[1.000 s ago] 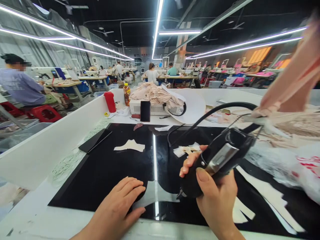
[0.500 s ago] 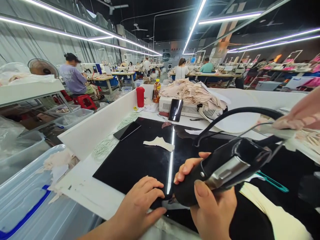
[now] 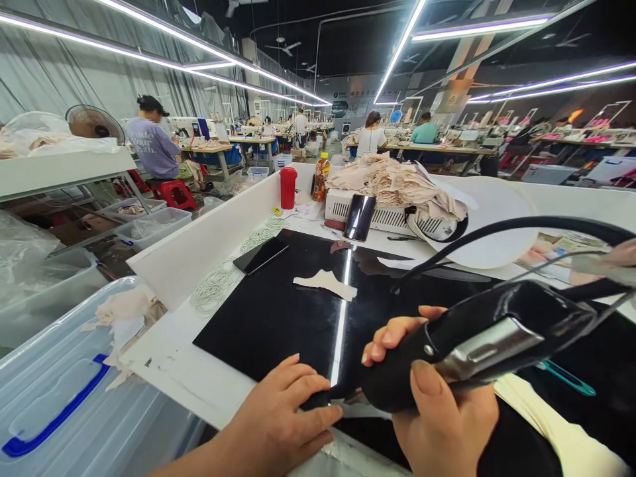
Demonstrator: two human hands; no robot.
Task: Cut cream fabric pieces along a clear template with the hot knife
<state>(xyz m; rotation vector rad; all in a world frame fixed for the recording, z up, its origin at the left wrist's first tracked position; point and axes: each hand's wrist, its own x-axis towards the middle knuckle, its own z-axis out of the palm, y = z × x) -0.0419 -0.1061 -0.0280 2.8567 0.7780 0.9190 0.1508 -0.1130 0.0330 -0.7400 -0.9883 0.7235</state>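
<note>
White table [image 3: 173,374]: black panel [image 3: 293,324], red cup [image 3: 287,189]

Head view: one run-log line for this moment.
left hand: over board edge | right hand: gripping tool | pale piece: on board

Under a dark ceiling [image 3: 377,18], long white tube lights [image 3: 401,50] run in rows toward the far end of the room, with ceiling fans [image 3: 284,48] between them. Gray curtains [image 3: 44,73] hang in folds along the left side. The gray far wall [image 3: 362,85] carries lettering too small to read, and a pale column [image 3: 462,73] rises right of center. Rows of wood-edged sewing tables [image 3: 211,149] recede on both sides of an aisle of pale floor [image 3: 334,144]. At left, a red plastic stool [image 3: 176,194] stands beyond a white-topped rack [image 3: 69,173] on metal legs. In front, the white bench has a raised side panel [image 3: 189,255]
</note>
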